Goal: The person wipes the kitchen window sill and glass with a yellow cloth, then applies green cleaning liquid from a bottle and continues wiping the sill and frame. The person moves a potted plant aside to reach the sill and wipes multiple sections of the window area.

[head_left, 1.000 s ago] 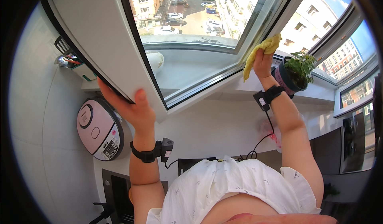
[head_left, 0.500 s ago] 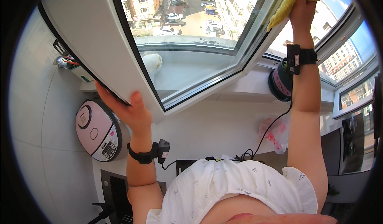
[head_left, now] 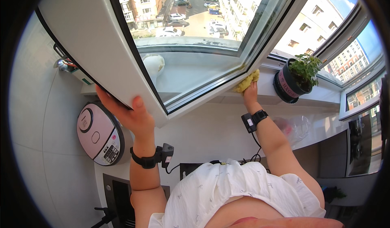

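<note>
Gripped in the right hand, a yellow cloth is pressed to the sash's lower corner by the sill; the left hand is closed on its edge — wiping looks underway, with the rest of the frame judged outstanding.

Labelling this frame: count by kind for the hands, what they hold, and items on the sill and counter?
Hands: 2, left hand gripping the white open window sash, right hand pressing the yellow cloth
White window sashes: 1
Yellow cloths: 1
Potted green plants in dark pots: 1
Round pink-and-white cookers: 1
Total: 6
</note>
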Available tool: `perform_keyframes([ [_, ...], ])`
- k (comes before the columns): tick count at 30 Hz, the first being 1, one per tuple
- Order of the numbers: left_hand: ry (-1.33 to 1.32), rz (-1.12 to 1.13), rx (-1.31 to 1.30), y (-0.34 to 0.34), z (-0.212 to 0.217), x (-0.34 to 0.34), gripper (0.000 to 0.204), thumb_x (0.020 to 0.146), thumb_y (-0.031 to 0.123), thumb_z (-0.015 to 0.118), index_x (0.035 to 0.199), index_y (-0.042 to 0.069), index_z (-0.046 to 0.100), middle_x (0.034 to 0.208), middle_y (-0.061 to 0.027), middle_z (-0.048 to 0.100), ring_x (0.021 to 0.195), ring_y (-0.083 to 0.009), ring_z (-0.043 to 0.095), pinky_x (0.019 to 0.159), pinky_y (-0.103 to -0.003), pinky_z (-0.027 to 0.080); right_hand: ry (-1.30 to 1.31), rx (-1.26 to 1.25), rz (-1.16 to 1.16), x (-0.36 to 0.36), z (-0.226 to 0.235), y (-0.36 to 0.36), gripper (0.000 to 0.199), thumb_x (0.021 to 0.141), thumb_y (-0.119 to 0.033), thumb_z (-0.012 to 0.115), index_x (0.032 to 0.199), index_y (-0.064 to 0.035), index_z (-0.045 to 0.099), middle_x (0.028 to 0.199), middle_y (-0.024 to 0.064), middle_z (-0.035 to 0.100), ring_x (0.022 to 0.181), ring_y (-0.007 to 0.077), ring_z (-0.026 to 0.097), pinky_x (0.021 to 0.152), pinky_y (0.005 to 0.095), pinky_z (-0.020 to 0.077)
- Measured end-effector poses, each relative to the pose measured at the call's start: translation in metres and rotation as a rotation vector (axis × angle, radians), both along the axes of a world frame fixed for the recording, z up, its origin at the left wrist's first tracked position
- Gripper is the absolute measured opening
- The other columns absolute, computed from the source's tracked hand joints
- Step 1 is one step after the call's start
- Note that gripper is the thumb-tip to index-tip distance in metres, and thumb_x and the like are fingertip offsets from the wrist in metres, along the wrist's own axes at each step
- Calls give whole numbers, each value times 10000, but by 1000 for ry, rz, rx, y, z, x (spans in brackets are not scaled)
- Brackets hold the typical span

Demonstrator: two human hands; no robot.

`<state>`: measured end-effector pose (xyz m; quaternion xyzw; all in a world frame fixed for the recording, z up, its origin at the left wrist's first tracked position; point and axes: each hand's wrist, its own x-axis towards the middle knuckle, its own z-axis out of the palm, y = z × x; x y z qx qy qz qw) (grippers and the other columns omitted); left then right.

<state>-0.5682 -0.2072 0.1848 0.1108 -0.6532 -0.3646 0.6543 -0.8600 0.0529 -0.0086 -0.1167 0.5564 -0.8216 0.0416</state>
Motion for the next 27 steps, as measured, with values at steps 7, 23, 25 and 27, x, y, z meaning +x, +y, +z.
perform_keyframes([
  [7,2,-14,21,0,-1,0,1002,941,548,636,1561,-42,114,1533,-206,332,1377,-278,386,1125,-389,325,-388,-466,149,73,37,-59,430,1089,-421,363,1375,-121,480,1366,16,538,1282,213,501,1108,371,400],
  [23,-13,-32,-47,-8,-1,-1,915,967,485,619,1559,-29,147,1531,-202,364,1352,-287,431,1117,-373,342,-732,-354,742,253,35,-134,458,1077,-398,348,1405,-99,459,1379,83,524,1256,246,504,1095,405,396],
  [25,2,-61,-24,-12,-1,-3,916,965,487,622,1561,-21,147,1538,-196,355,1365,-286,417,1125,-378,335,-636,-458,748,227,37,-120,465,1078,-392,342,1404,-82,458,1385,93,521,1267,261,502,1100,420,401],
  [27,-13,-59,-18,-15,-1,-4,926,959,498,628,1562,-16,150,1544,-191,345,1379,-286,399,1132,-384,326,-586,-515,725,174,42,-90,468,1079,-383,335,1403,-68,456,1395,103,516,1280,280,498,1106,442,405],
])
